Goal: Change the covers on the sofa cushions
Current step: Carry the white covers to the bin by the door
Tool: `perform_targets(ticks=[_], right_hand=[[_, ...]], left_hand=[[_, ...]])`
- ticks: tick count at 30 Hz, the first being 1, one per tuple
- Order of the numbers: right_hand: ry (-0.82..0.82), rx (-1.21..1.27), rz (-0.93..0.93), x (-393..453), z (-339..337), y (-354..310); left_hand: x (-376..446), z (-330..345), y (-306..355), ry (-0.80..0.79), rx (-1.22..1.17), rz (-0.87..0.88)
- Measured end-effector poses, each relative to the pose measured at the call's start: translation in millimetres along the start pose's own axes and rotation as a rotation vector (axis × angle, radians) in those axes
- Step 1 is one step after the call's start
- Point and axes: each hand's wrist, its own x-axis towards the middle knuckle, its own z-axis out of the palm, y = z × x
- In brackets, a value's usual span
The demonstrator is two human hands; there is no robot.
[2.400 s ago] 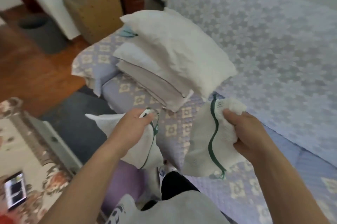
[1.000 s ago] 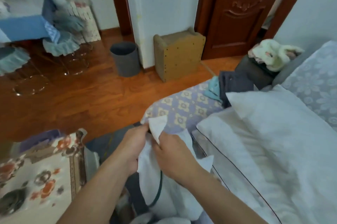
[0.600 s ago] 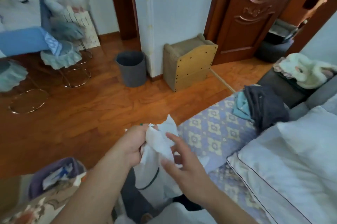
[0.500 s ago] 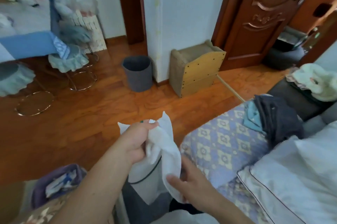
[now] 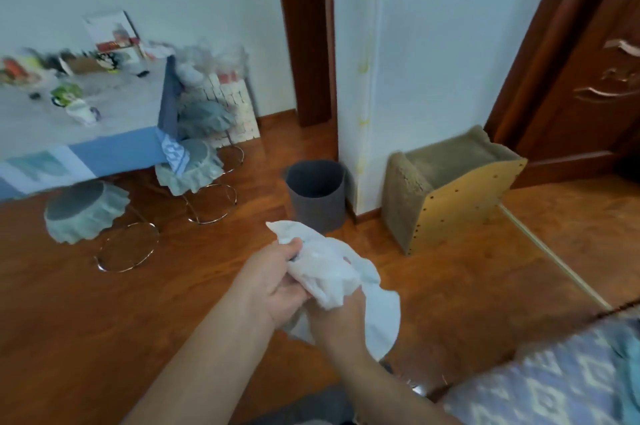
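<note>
Above wood floor | left hand (image 5: pixel 273 281), right hand (image 5: pixel 334 319) | both grips hold bunched white cover (image 5: pixel 329 274)

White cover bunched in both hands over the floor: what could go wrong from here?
The white cover is wadded between the left hand and the right hand, with a loose flap hanging below; it could slip onto the wooden floor and pick up dirt. Bunched like this, its opening is hard to find, so fitting may be slow. The head view is turned toward the grey bin, away from the cushions, so a toss back could miss.
</note>
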Motion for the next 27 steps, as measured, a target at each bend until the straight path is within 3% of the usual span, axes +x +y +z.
perform_targets(ticks=[2,5,8,11,15,17,19,23,25,27], right_hand=[[0.092,-0.095,-0.001,55.7,-6.0,7.9],[0.220,-0.531,-0.160,127.9,-34.8,23.1],[0.116,-0.815,-0.070,201.3,-58.7,31.3],[0.081,-0.839,0.025,271.3,-68.8,3.9],[0.047,-0.630,0.151,345.5,-46.1,-33.5],[0.073,-0.357,0.265,379.0,-17.6,-48.2],[0.096,-0.144,0.295,400.7,13.1,-67.9],[-0.075,-0.058,0.236,429.5,88.2,-110.3],[-0.138,-0.028,0.183,447.4,108.4,-118.9],[-0.220,0.038,0.188,490.0,112.7,-114.7]], left_hand=[[19.7,14.2,36.1,0.003,-0.031,0.020],[60.3,15.0,97.8,0.049,-0.001,0.063],[114.9,9.7,155.3,0.085,0.155,0.088],[177.6,9.2,191.5,0.132,0.464,0.141],[272.4,4.4,237.0,0.201,0.890,0.266],[312.7,11.3,259.4,0.196,1.070,0.316],[336.0,30.3,266.1,0.114,1.136,0.230],[384.0,88.4,282.9,-0.134,0.667,-0.214],[409.4,109.1,300.3,-0.119,0.604,-0.256],[455.8,127.7,320.4,-0.042,0.696,-0.165]])
